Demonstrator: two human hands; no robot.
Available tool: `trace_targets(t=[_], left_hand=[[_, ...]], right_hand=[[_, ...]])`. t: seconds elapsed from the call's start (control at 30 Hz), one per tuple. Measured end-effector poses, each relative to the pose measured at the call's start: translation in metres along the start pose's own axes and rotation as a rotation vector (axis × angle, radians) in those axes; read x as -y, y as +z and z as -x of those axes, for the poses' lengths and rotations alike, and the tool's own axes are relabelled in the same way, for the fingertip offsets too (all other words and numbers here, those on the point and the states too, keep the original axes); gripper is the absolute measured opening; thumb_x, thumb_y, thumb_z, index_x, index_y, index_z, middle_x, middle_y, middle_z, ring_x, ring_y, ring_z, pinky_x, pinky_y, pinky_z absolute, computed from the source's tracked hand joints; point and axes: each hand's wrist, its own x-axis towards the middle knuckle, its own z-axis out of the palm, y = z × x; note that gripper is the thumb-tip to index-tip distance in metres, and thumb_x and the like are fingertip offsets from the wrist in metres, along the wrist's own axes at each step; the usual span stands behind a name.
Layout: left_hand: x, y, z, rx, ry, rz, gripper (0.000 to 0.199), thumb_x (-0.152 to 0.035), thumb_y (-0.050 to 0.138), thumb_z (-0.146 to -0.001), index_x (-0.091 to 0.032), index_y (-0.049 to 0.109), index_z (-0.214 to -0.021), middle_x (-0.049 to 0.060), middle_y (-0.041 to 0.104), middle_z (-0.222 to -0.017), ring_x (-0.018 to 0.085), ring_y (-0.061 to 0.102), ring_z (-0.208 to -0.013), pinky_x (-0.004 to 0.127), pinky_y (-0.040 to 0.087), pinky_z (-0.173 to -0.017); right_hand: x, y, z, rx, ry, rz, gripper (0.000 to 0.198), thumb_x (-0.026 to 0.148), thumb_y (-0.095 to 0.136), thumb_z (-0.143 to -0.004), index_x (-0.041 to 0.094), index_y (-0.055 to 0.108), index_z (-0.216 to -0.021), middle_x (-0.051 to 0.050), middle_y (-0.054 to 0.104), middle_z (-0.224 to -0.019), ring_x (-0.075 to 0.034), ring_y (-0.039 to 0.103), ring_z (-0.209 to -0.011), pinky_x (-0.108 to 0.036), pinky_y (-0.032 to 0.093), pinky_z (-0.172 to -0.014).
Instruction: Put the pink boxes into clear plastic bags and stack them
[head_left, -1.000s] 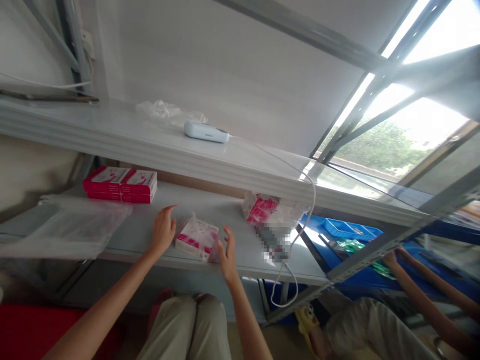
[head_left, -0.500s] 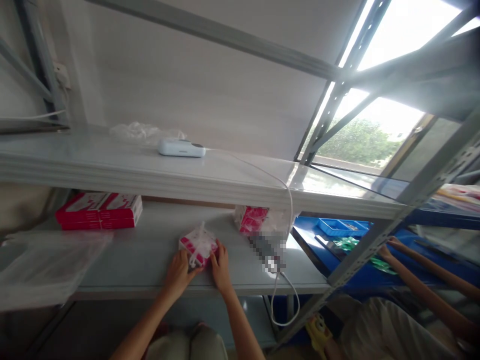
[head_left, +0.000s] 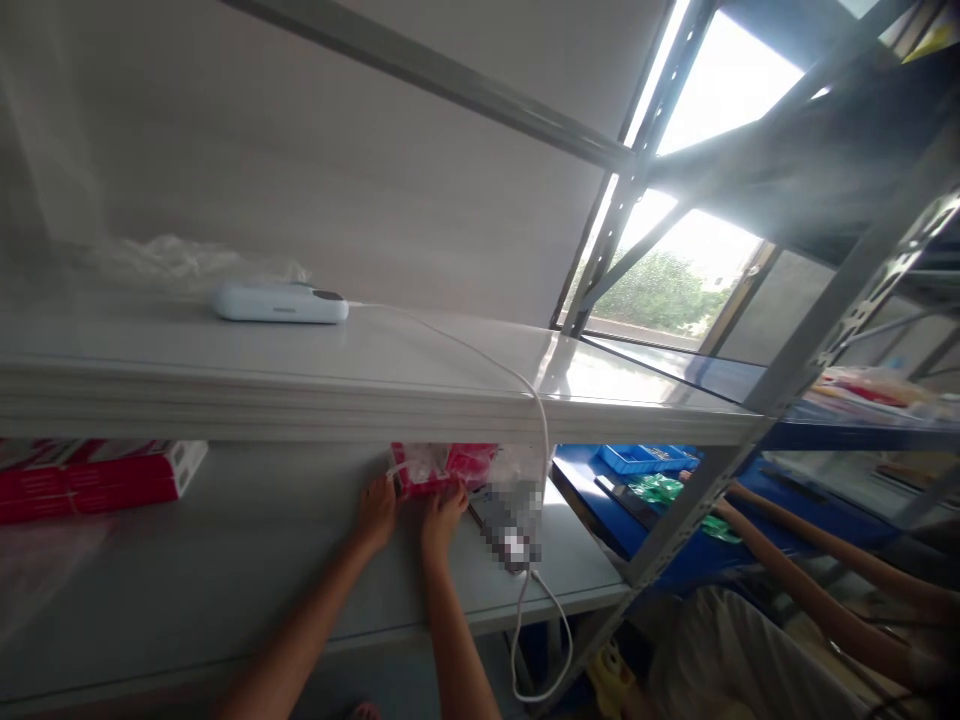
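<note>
A red-and-white box in a clear plastic bag (head_left: 417,474) sits towards the back of the lower grey shelf. My left hand (head_left: 377,514) grips its left side, fingers closed at the near corner. At its near right side, my right hand (head_left: 444,520) has its fingers bent against the box. Close by on the right is a second bagged red box (head_left: 474,459), touching or nearly touching the first. The upper shelf's edge hides the tops of both boxes.
Red boxes tied together (head_left: 97,475) lie at the left. A phone-like, pixelated device (head_left: 504,525) with a white cable (head_left: 541,430) is right of my hands. The white device (head_left: 281,303) rests on the upper shelf. Beyond the metal post (head_left: 697,500), another person's hands work near green plastic (head_left: 660,490).
Both hands have pushed the bagged box back and to the right, up beside the other bagged box. The camera view has shifted right and closer.
</note>
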Motion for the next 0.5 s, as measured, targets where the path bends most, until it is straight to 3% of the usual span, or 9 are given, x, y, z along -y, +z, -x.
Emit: trace_targets(t=[0.13, 0.33, 0.5], left_hand=[[0.005, 0.008, -0.008, -0.005, -0.012, -0.075, 0.04, -0.025, 0.039, -0.09, -0.01, 0.051, -0.125, 0.017, 0.055, -0.125, 0.028, 0.053, -0.113, 0.041, 0.043, -0.092], [0.012, 0.018, -0.018, -0.07, -0.031, -0.089, 0.041, -0.013, 0.035, -0.087, -0.012, 0.053, -0.124, 0.015, 0.056, -0.126, 0.026, 0.053, -0.113, 0.039, 0.044, -0.091], [0.015, 0.02, -0.023, -0.046, -0.035, -0.153, 0.035, -0.025, 0.039, -0.091, -0.01, 0.059, -0.114, 0.017, 0.06, -0.116, 0.028, 0.057, -0.103, 0.039, 0.044, -0.087]], right_hand=[[-0.012, 0.002, -0.003, 0.035, 0.002, -0.019, 0.045, 0.021, 0.038, -0.08, 0.011, 0.051, -0.122, -0.021, 0.057, -0.116, -0.03, 0.056, -0.108, -0.045, 0.041, -0.094], [-0.02, 0.007, -0.006, 0.047, -0.118, -0.025, 0.047, 0.017, 0.036, -0.078, 0.013, 0.056, -0.12, -0.019, 0.058, -0.109, -0.03, 0.055, -0.105, -0.045, 0.039, -0.093], [-0.017, 0.003, 0.001, 0.05, -0.109, 0.145, 0.05, 0.017, 0.034, -0.079, 0.013, 0.054, -0.125, -0.02, 0.062, -0.109, -0.031, 0.06, -0.098, -0.043, 0.043, -0.083]])
